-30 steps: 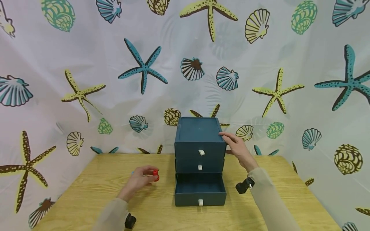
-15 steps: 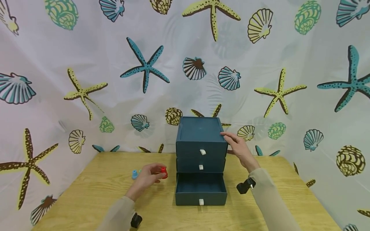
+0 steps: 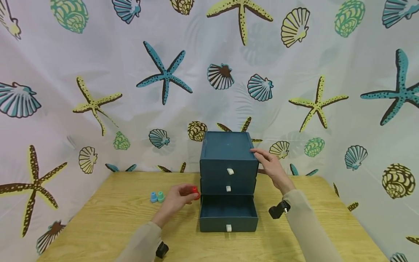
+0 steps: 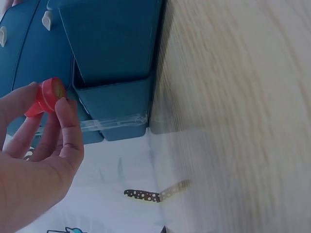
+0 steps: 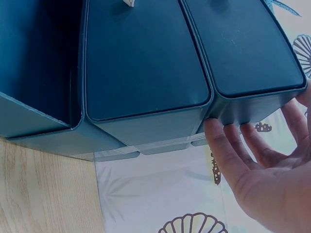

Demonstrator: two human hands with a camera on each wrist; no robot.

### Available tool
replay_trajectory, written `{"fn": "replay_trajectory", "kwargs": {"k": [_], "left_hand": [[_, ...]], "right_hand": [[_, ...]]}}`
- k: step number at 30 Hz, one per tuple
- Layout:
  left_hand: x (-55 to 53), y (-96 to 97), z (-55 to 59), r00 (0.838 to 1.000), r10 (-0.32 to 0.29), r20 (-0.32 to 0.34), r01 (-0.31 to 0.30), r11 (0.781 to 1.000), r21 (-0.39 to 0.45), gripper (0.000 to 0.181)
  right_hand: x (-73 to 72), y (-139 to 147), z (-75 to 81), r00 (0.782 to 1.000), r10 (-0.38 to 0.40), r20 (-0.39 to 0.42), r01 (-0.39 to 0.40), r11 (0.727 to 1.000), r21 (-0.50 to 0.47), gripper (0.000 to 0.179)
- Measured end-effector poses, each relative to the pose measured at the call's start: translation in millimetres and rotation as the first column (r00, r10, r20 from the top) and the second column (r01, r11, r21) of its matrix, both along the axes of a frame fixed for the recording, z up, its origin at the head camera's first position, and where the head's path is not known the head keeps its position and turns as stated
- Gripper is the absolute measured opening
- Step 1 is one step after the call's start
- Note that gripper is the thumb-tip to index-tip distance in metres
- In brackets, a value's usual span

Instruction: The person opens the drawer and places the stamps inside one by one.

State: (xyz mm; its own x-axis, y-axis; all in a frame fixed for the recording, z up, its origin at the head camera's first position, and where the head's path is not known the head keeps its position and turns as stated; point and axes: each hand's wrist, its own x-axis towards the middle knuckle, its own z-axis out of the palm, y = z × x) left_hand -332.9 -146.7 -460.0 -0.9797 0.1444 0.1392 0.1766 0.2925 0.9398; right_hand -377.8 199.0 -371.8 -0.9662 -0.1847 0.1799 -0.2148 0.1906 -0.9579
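My left hand (image 3: 178,198) pinches a small red stepped, cup-like piece (image 3: 195,193) between thumb and fingertips, just left of the dark blue drawer unit (image 3: 229,167). Up close in the left wrist view, the red piece (image 4: 47,97) has a round, hollow-looking end. The unit's bottom drawer (image 3: 228,224) is pulled out and nothing shows inside it; the upper two drawers are pushed in. My right hand (image 3: 271,167) rests against the unit's upper right side, fingers extended. In the right wrist view the fingertips (image 5: 214,128) touch the side wall of the top drawer's section.
A light blue piece (image 3: 153,197) and a green piece (image 3: 160,197) of similar shape stand side by side on the wooden table (image 3: 108,225), left of my left hand. A curtain (image 3: 183,109) printed with shells and starfish hangs behind the table.
My left hand has moved right with the red piece, close to the drawer unit. The blue and green pieces have come into view behind it. My right hand stays in place.
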Motion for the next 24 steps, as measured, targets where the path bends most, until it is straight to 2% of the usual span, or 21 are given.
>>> {"fn": "replay_trajectory", "kwargs": {"k": [7,11,17,24], "left_hand": [[0.0,9.0,2.7,0.998,-0.054,-0.032,0.054,0.999,0.002,0.033],[0.6,16.3,3.4,0.998,-0.057,-0.035,0.056,0.998,-0.017,0.031],[0.5,29.4,3.5,0.995,-0.069,-0.078,0.062,0.995,-0.082,0.027],[-1.7,43.3,-3.2,0.981,-0.118,-0.156,0.091,0.981,-0.169,0.025]], "right_hand": [[1.9,-2.2,2.1,1.0,0.005,-0.007,-0.005,1.0,0.001,0.046],[1.5,-1.9,1.9,1.0,0.005,-0.003,-0.005,1.0,0.0,0.046],[1.4,-1.2,2.2,1.0,0.001,-0.001,-0.001,1.0,0.0,0.046],[0.0,0.6,0.2,1.0,0.003,0.01,-0.003,1.0,-0.003,0.044]]}}
